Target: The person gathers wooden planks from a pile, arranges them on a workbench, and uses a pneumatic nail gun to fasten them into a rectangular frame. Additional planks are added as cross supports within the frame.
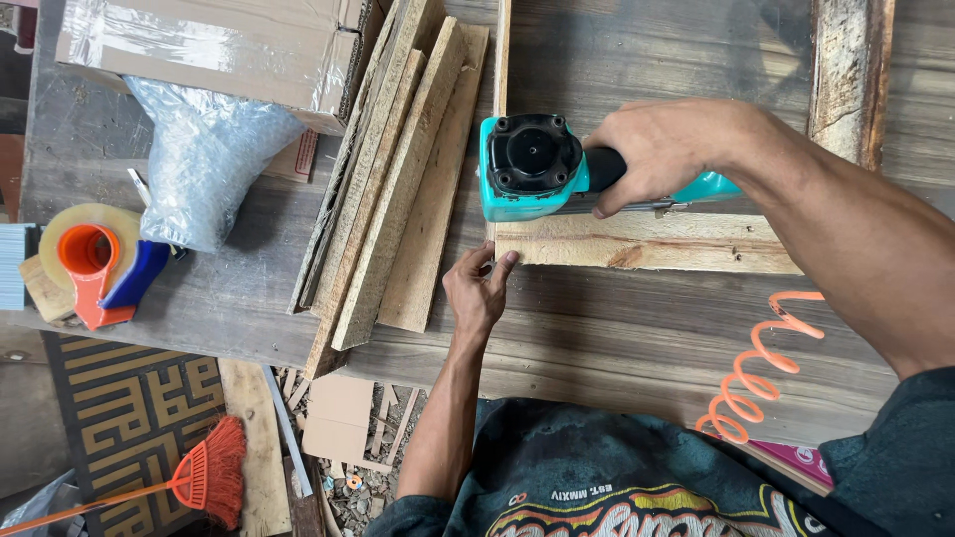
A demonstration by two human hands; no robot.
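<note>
The right hand (662, 149) has its grip clamped on the teal nail gun (542, 169), held over a wooden plank (647, 244) on the worktop (597, 338); the left hand (477, 293), fingers loosely apart, presses the plank's end.

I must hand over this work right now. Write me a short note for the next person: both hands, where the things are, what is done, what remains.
Right hand: grips the teal air nailer, nose pressed on the pale wooden board at its left end.
Left hand: fingertips steady that board's left corner.
Board lies flat on the workbench; a thin upright strip meets it at the corner. Orange coiled hose hangs at the bench's near edge.
Done: pieces aligned; whether nails are already in cannot be seen.
Left: spare slats lie stacked, untouched, to the left.
</note>
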